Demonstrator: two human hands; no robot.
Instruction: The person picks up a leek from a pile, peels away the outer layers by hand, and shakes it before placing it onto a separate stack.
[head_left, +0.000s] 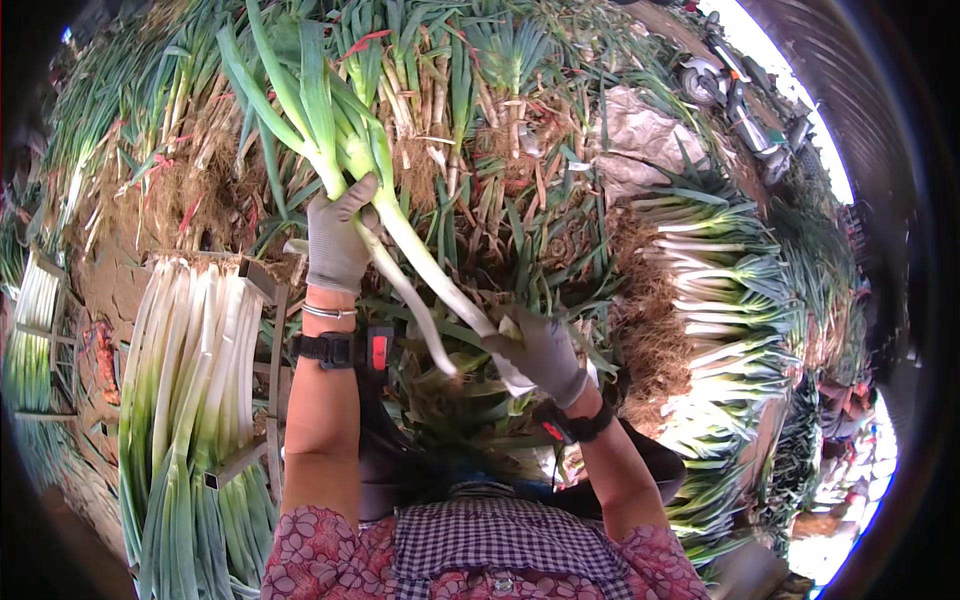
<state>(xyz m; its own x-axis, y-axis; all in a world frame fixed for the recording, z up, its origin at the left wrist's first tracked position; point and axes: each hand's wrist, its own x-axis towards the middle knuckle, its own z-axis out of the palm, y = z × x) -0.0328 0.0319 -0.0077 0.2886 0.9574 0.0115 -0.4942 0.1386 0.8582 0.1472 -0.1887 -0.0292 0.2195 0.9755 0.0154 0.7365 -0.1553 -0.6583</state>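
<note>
Two long green onions [428, 262] slant across the space in front of me, green leaves up and to the left, white stems down to the right. My left hand [338, 245], in a grey glove, is closed around them where the white turns green. The other gloved hand, my right hand [545, 358], is closed at the lower end of the longer stem, and a pale loose strip hangs beneath its fingers. The shorter stem's tip hangs free, between my hands. The right hand's fingers partly hide the longer stem's root end.
On the left, trimmed green onions [185, 370] lie in a metal rack [262, 280]. A row of onions with brown roots [650, 330] is stacked on the right. Bundles with red ties [365, 45] fill the far side. A crumpled sack [645, 140] and a scooter [735, 95] are at the far right.
</note>
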